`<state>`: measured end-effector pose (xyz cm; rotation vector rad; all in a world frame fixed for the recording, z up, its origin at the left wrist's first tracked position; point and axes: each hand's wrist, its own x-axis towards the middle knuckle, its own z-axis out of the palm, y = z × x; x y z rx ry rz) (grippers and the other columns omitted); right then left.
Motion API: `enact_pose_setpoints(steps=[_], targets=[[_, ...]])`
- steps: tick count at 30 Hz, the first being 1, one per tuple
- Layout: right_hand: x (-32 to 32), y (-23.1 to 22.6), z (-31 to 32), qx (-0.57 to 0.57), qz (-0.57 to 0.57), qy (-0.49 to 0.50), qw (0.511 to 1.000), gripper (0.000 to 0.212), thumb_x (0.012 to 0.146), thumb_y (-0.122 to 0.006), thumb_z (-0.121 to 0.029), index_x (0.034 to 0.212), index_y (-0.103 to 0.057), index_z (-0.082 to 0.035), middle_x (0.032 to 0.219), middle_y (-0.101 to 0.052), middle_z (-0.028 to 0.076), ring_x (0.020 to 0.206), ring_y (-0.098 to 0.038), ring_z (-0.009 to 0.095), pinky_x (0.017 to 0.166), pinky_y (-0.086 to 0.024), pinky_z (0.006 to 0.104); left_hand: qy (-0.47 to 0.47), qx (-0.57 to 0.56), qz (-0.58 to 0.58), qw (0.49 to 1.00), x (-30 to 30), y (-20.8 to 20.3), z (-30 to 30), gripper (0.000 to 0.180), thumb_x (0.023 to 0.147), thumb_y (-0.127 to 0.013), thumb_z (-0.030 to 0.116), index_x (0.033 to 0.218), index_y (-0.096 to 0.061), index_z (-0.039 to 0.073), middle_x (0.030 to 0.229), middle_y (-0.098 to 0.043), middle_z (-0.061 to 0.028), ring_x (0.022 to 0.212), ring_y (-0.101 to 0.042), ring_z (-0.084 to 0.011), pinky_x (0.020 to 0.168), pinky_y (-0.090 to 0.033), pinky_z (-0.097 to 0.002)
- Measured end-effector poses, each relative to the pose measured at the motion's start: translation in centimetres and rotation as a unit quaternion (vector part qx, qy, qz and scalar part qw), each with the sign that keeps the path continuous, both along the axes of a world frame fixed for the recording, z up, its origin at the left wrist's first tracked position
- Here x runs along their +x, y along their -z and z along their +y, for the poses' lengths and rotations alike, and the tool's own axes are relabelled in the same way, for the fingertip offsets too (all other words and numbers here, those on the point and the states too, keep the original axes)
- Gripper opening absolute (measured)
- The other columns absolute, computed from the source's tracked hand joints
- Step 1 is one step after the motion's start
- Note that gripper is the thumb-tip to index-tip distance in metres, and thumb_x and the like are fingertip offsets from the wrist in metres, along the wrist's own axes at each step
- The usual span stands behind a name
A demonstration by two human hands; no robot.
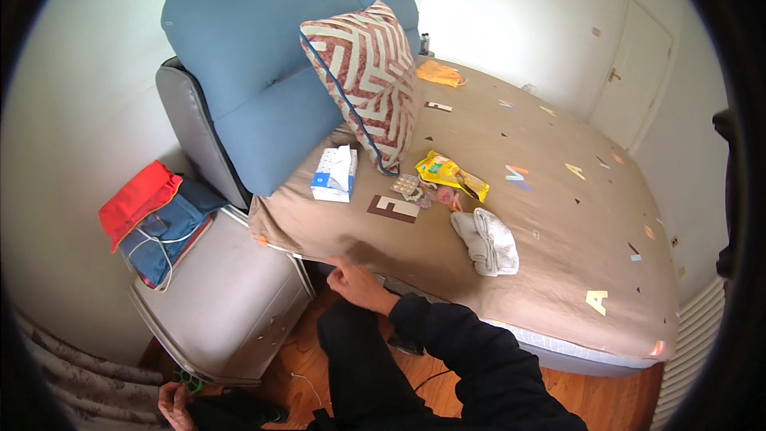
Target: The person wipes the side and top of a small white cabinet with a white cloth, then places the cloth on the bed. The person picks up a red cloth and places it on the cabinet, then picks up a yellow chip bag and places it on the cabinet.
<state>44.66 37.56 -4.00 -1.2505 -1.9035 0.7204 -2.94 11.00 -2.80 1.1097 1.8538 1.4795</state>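
My right hand (359, 283) is over the near edge of the bed, its fingers curled in and nothing visible in them. My left hand (174, 407) rests low at the left beside my leg, fingers curled, with no object showing in it. A folded white towel (487, 241) lies on the brown bedspread (558, 223), right of my right hand. Farther back are a tissue box (331, 179), a pack of small round pieces (405, 185), a pink item (445, 195) and a yellow packet (452, 175).
A patterned cushion (363, 80) leans against the blue headboard (263, 56). Beside the bed stands a pale nightstand (231, 303) bearing a red cloth item (140, 199) and a blue bag (163, 239). An orange cloth (440, 73) lies far back. A thin cable (307, 383) is on the wooden floor.
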Motion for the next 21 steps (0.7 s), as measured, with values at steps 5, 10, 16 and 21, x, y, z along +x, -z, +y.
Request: enact_pose_setpoints(steps=[5,10,16,21], targets=[[2.8,-1.2,0.1,0.043,0.080,0.063,0.994,0.035,0.097,-0.067,-0.016,0.130,-0.060,-0.008,0.100,-0.073,0.016,0.081,-0.072,0.033,0.073,-0.057,0.0410,-0.007,0.006,-0.039,0.999,-0.3,-0.2,-1.0,0.019,0.100,-0.068,0.011,0.115,-0.070,-0.001,0.106,-0.070,-0.0076,0.097,-0.063,-0.0177,0.090,-0.052,-0.0314],[11.2,-4.1,-4.2,0.135,-0.151,0.212,0.956,0.040,0.090,-0.068,-0.015,0.130,-0.063,-0.010,0.119,-0.068,0.018,0.108,-0.067,0.039,0.090,-0.056,0.0490,0.012,0.009,-0.011,1.000,-0.3,-0.6,-1.9,0.019,0.102,-0.063,0.011,0.114,-0.070,-0.002,0.106,-0.069,-0.0080,0.097,-0.062,-0.0182,0.092,-0.052,-0.0319],[22.3,-7.2,-6.5,0.253,-0.282,0.344,0.859,0.046,0.088,-0.074,-0.021,0.130,-0.061,-0.005,0.130,-0.062,0.018,0.123,-0.057,0.041,0.103,-0.046,0.0505,0.023,0.025,0.038,0.999,-0.2,-0.2,-1.7,0.023,0.105,-0.056,0.012,0.115,-0.069,-0.004,0.110,-0.069,-0.0106,0.100,-0.061,-0.0203,0.096,-0.051,-0.0348],[24.3,-7.1,-7.2,0.162,-0.321,0.351,0.864,0.044,0.088,-0.076,-0.022,0.126,-0.063,-0.004,0.127,-0.064,0.018,0.120,-0.058,0.041,0.102,-0.046,0.0505,0.011,0.025,0.024,0.999,0.2,-0.8,-1.5,0.019,0.103,-0.059,0.010,0.113,-0.070,-0.003,0.106,-0.070,-0.0100,0.096,-0.062,-0.0193,0.094,-0.051,-0.0339]])
